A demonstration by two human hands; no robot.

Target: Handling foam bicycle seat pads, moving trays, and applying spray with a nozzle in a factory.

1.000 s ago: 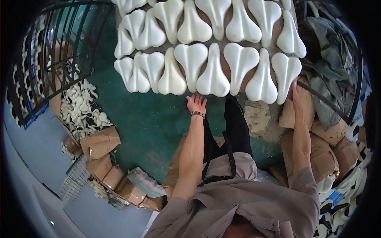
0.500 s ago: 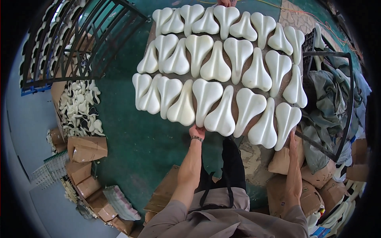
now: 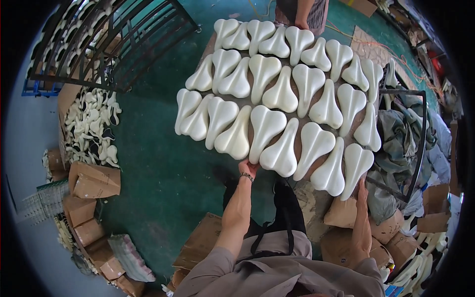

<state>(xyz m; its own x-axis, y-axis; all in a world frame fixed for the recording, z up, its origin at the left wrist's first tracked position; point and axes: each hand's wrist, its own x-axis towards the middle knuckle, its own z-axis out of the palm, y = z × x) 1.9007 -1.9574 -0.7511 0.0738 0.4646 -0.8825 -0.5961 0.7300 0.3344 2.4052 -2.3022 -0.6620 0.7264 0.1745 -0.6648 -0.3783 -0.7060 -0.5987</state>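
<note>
Where the green floor spreads below, brown board lies out in front of me. On it, 3 rows of 9 white saddle-shaped pieces, broad and narrow ends mostly alternating. My left hand clasps the board's near edge, fingertips hidden beneath. My right hand sits at the near right corner; grip, cannot tell. Co-worker's hand at far edge. Smallest: bracelet, my left wrist.

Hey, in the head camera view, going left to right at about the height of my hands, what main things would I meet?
Brown cardboard box → left hand → right hand → crumpled grey sheeting → brown carton.
</note>
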